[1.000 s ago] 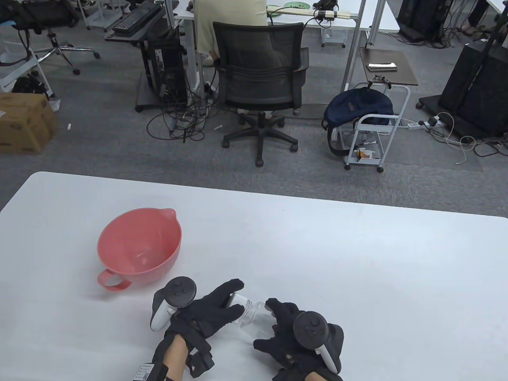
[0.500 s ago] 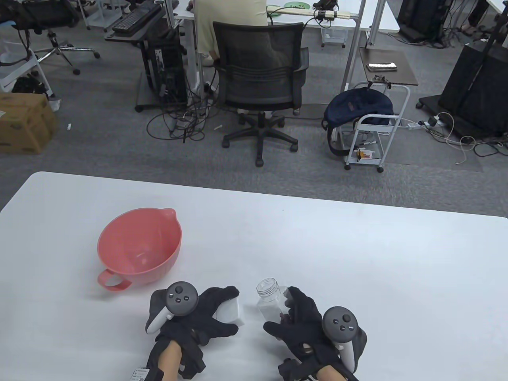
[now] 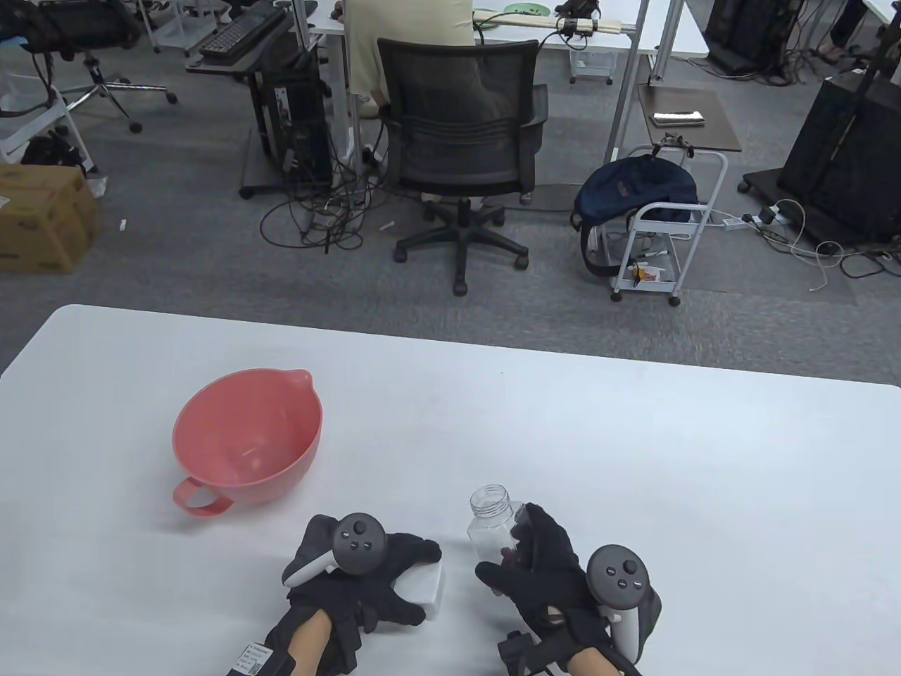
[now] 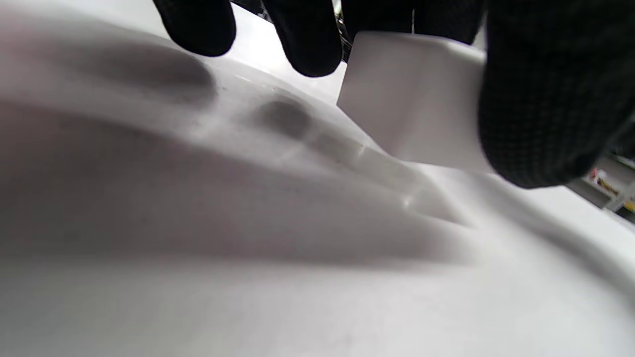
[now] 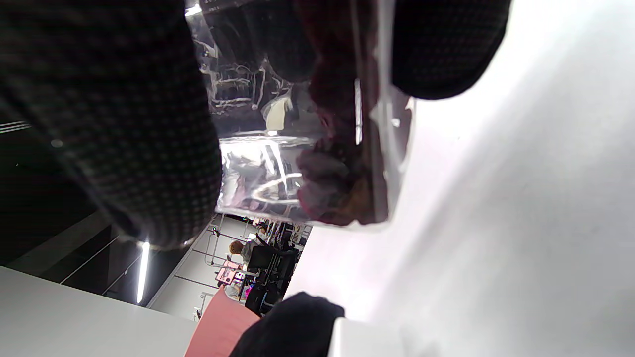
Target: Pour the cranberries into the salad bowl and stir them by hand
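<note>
A pink salad bowl (image 3: pixel 246 436) with a handle and spout stands on the white table at the left; nothing shows inside it. My right hand (image 3: pixel 510 546) grips a clear, uncapped jar (image 3: pixel 493 524) upright near the front edge. In the right wrist view dark red cranberries (image 5: pixel 337 188) lie at the bottom of the jar (image 5: pixel 258 163). My left hand (image 3: pixel 415 584) holds the jar's white lid (image 3: pixel 431 590) low over the table, just left of the jar. In the left wrist view its fingers curl around the lid (image 4: pixel 412 104), which is close to the tabletop.
The table's far edge (image 3: pixel 450 338) borders a carpeted floor with an office chair (image 3: pixel 461 134), a small white cart (image 3: pixel 662 239) and cables. A person sits at a desk behind the chair. The pink bowl (image 5: pixel 218 327) shows in the right wrist view.
The lid has come off the jar. My left hand carried it right and down toward the table. My right hand tipped the jar upright and shifted slightly right.
</note>
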Action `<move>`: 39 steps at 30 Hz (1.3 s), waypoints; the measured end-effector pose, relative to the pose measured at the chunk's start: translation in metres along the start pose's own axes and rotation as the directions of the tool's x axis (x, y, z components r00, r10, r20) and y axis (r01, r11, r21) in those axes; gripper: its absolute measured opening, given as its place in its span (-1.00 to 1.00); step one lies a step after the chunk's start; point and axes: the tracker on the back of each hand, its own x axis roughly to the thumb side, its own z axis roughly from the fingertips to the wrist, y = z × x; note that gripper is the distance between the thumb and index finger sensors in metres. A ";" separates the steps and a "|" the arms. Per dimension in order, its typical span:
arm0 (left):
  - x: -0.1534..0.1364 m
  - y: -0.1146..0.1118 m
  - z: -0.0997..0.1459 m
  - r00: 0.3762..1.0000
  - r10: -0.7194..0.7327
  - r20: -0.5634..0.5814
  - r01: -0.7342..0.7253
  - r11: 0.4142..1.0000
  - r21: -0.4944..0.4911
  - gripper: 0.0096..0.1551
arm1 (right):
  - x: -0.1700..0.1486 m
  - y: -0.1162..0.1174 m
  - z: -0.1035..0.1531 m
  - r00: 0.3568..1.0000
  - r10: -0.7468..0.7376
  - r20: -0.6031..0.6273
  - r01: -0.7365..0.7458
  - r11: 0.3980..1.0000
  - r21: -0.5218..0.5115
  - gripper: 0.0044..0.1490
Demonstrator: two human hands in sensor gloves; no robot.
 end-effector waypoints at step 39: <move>-0.096 0.092 0.100 0.873 0.480 0.085 -0.385 0.571 0.725 -0.40 | 0.011 0.013 0.009 0.997 0.050 0.067 -0.052 0.998 0.038 0.28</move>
